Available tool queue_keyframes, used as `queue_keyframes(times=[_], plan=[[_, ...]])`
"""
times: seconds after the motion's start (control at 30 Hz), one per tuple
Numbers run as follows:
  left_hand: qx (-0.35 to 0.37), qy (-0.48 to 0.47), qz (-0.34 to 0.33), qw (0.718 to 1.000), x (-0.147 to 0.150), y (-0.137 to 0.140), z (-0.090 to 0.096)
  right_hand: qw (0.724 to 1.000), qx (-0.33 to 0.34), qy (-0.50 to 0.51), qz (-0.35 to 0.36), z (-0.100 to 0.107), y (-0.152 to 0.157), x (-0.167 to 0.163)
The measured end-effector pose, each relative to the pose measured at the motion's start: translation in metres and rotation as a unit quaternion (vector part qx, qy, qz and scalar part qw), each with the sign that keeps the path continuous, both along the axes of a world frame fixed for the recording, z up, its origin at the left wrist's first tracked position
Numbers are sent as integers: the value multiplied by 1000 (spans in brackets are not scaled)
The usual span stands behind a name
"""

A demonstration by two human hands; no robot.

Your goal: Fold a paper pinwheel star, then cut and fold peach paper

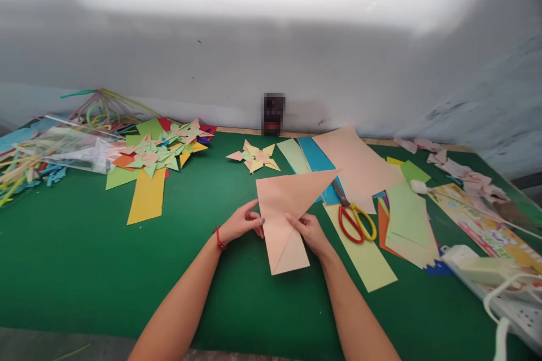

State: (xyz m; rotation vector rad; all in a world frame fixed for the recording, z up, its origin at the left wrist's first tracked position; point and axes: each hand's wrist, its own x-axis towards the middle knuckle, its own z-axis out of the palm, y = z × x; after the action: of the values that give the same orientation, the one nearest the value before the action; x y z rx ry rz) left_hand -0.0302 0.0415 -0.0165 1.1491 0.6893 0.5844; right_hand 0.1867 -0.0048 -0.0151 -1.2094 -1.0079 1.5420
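Observation:
A pale pink sheet of paper (282, 208) is held up over the green table, its upper right part running out to a point and a diagonal crease or edge across its lower part. My left hand (242, 224), with a red bracelet at the wrist, pinches the sheet's left edge. On the right side, my right hand (312, 232) grips it with the thumb on the front face and the fingers mostly behind. Just right of that hand lie scissors (357, 223) with one red and one yellow handle, on a pale green strip (362, 254).
Folded paper stars (257, 157) sit beyond the sheet, with more piled on coloured paper (146, 197) at left. Pipe cleaners (25, 175) and plastic bags lie far left. Coloured sheets (406, 214) and a power strip (508, 299) with cables occupy the right. A wall rises behind.

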Motion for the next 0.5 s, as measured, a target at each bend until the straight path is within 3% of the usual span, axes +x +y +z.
queue_keyframes(times=[0.5], plan=[[26,11,21,999,0,0,3,996,4,-58,73,3,-3,2]])
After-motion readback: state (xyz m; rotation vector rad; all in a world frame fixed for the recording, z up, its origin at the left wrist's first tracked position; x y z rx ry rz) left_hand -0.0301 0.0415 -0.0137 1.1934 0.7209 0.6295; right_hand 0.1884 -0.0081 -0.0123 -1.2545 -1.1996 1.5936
